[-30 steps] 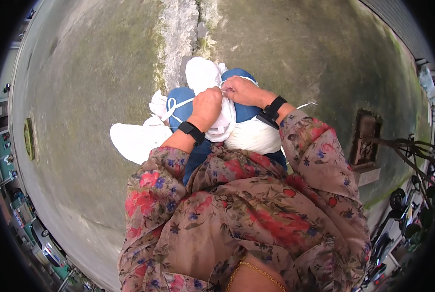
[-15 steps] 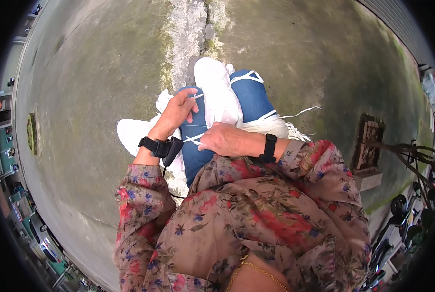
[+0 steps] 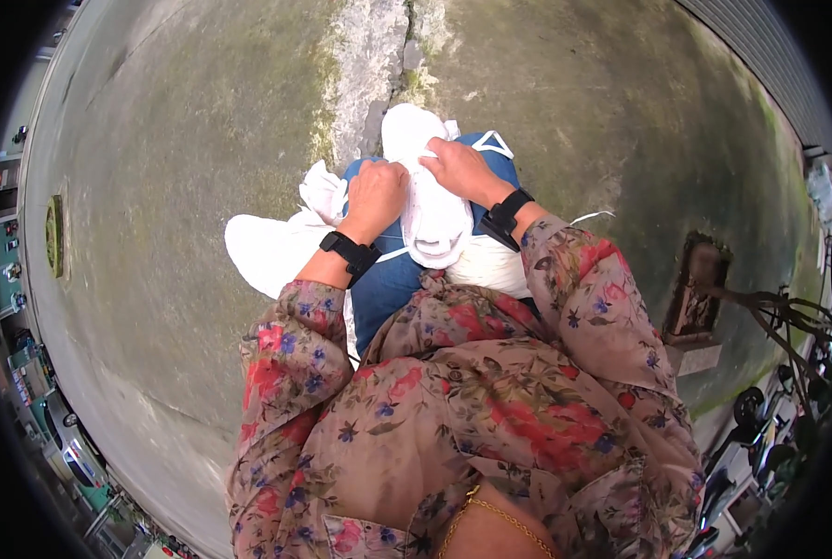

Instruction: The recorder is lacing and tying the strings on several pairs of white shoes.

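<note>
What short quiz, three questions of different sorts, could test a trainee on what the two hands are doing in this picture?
1. True or false: both hands rest on the white shoe that lies on the blue fabric.
2. Which hand is nearer the toe end of the shoe? A) left hand B) right hand
3. Fill in: each wrist carries a ____ coloured band.

Key
1. True. The fingers of both hands press on the upper of the shoe.
2. B. The right hand lies further up the shoe, toward its rounded far end.
3. Black: left band, right band.
</note>
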Available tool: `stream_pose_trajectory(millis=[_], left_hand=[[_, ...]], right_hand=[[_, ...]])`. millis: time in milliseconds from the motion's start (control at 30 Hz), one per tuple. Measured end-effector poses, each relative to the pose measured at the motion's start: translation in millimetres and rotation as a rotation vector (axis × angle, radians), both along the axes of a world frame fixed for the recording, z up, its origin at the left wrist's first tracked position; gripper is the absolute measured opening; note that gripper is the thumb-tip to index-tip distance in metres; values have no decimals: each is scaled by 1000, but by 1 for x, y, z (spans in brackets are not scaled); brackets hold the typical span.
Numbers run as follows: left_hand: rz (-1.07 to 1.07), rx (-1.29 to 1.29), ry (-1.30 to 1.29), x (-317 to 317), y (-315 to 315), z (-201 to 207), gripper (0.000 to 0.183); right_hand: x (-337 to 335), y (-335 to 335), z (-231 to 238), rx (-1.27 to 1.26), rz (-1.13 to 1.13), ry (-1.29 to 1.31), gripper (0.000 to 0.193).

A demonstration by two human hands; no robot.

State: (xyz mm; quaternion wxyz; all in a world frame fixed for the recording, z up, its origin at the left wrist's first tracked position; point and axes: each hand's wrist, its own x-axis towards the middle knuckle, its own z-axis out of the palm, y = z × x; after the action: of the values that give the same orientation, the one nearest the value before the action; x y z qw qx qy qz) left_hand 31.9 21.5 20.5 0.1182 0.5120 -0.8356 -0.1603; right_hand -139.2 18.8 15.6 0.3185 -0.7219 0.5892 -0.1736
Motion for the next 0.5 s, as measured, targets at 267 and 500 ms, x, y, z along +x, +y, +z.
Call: stream_pose_trajectory(millis=[267, 500], left_hand=[[-210, -204, -322, -16, -6, 26, 9], [-442, -293, -426, -26, -8, 24, 7]], right_hand=[[-1, 1, -9, 7, -23, -76, 28], [-10, 3, -17, 123, -307, -476, 41]])
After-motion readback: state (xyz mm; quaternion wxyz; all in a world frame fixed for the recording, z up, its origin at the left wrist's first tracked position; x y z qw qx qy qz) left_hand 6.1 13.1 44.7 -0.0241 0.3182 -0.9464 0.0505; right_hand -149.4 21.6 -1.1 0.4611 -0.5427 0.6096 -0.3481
